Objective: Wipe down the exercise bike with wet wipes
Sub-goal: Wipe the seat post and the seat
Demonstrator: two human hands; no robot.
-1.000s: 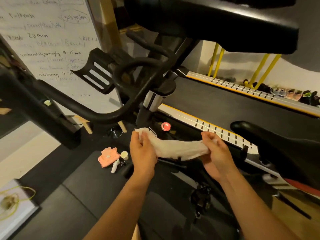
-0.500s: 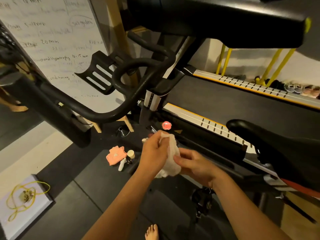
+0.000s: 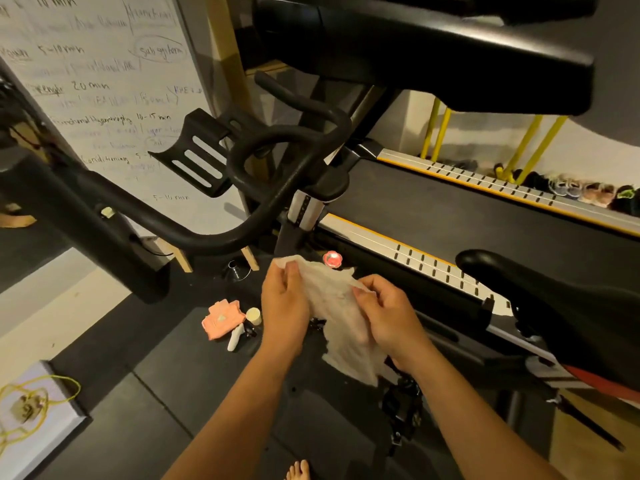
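Observation:
A white wet wipe (image 3: 341, 317) hangs spread between my two hands, above the black frame of the exercise bike. My left hand (image 3: 284, 303) pinches its upper left corner. My right hand (image 3: 384, 317) grips its right edge, and the lower part of the wipe droops below it. The bike's black handlebars (image 3: 277, 188) curve across the upper middle, its black saddle (image 3: 554, 299) is at the right, and its red resistance knob (image 3: 332, 258) shows just above the wipe. A black pedal (image 3: 401, 410) sits below my right wrist.
A treadmill (image 3: 450, 216) with yellow-edged rails runs behind the bike. On the dark floor mat lie an orange cloth (image 3: 221, 318), a small white bottle (image 3: 235, 337) and a cream lid (image 3: 253, 315). A whiteboard (image 3: 104, 98) leans at the left. My bare toes (image 3: 298, 471) show at the bottom.
The wipe was stretched long between my hands, then bunched as they came together, and now it is opened out into a hanging sheet with my hands apart again.

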